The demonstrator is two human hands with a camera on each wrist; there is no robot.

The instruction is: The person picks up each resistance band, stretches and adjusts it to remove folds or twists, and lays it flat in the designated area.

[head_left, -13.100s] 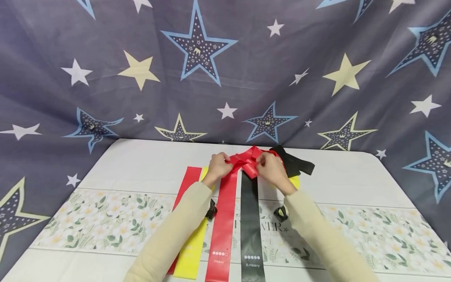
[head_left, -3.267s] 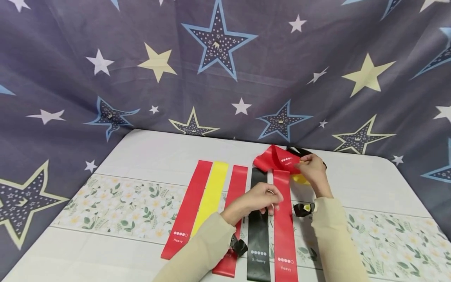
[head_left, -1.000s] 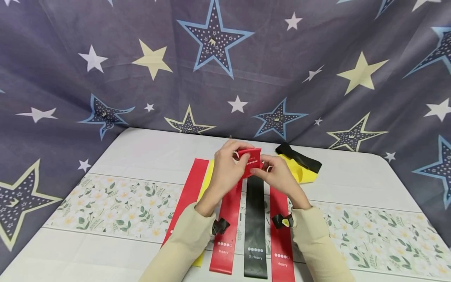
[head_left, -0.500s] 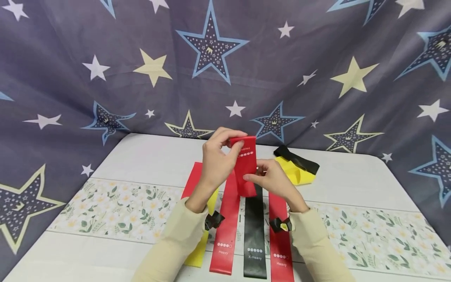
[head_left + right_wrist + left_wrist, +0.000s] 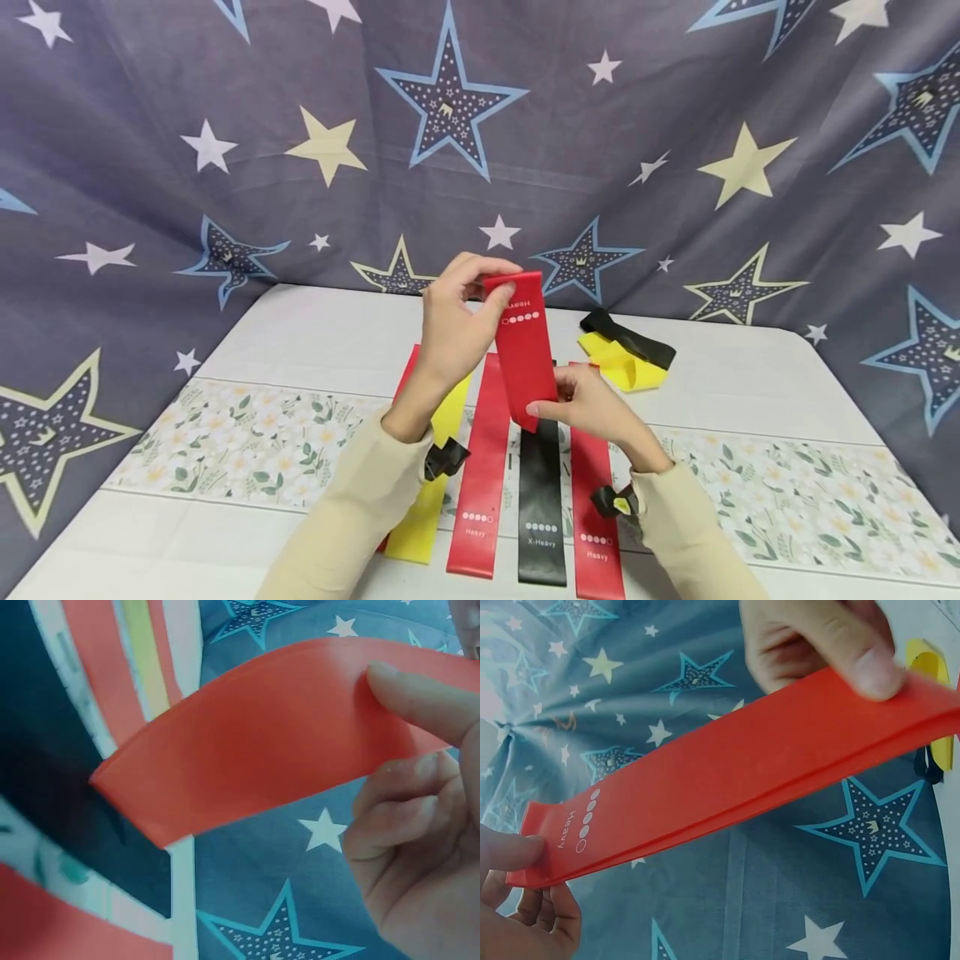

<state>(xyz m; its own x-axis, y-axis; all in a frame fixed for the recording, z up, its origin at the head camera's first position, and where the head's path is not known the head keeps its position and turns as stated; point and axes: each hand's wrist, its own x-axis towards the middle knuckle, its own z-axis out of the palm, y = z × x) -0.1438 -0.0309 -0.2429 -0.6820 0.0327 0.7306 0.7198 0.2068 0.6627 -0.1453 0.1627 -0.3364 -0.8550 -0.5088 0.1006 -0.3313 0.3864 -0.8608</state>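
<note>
Left hand pinches top of raised red "Heavy" resistance band | right hand pinches its lower part | black "X-Heavy" band flat on table

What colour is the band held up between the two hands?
The held band is red with white print, showing best in the left wrist view.

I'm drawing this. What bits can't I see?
Head: middle of the far-left red band, behind the left arm.
Head: upper part of the X-Heavy band, mostly behind the held band.
Left wrist: the held band's right end, cut off by the edge.
Right wrist: most of the left hand, past the right edge.
</note>
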